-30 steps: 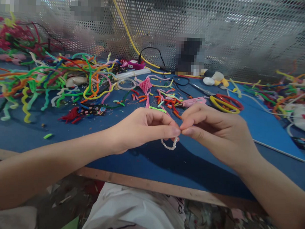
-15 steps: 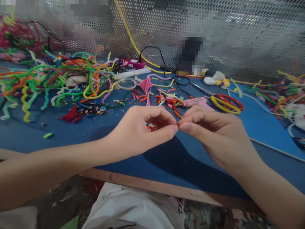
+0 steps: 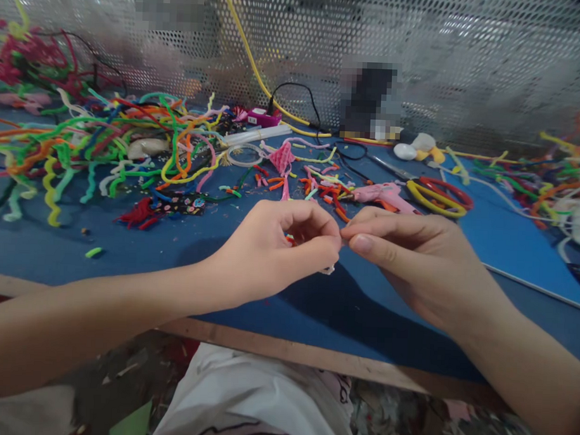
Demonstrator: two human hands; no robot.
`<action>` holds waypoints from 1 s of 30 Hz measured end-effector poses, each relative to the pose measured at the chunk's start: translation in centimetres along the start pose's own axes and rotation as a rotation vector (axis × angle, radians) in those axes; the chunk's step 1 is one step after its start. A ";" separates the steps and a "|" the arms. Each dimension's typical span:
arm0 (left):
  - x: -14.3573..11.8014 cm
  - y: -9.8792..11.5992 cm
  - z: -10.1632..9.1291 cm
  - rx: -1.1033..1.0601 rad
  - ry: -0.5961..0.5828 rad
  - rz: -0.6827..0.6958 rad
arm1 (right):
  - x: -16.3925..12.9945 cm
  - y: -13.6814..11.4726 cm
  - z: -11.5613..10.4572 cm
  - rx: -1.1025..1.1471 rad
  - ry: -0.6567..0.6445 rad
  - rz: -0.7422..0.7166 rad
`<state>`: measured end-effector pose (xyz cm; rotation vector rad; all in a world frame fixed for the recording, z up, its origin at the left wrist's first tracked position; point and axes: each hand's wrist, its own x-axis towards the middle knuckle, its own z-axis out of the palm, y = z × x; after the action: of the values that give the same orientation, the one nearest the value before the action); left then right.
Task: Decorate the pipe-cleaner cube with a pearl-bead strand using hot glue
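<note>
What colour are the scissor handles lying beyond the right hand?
Red and yellow handles, seen in the head view.

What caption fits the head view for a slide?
Left hand and right hand pinch a small bead string above a blue table.

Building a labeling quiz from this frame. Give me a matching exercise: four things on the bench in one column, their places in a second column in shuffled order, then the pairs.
Things:
1. bead string
2. scissors
3. pipe cleaners
4. green scrap

Places:
A. alone on the blue mat, near the front left edge
B. heaped at the far left of the mat
C. just showing under the left hand, where it meets the right hand
D. beyond the right hand, red and yellow handles

Pairs: 1-C, 2-D, 3-B, 4-A
</note>
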<state>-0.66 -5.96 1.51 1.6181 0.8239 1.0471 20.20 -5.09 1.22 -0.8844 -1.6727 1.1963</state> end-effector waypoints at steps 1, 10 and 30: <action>0.0 0.0 0.0 -0.044 -0.005 -0.033 | 0.0 -0.1 0.0 -0.017 0.006 -0.009; 0.2 0.1 0.2 -0.183 -0.019 -0.107 | 0.0 -0.5 0.1 -0.092 0.041 -0.017; 0.2 0.1 0.2 -0.212 -0.024 -0.128 | -0.4 -1.0 0.2 -0.063 0.016 0.013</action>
<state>-0.40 -5.88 1.62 1.3785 0.7632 0.9875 20.14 -5.77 2.01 -0.9424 -1.7025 1.1477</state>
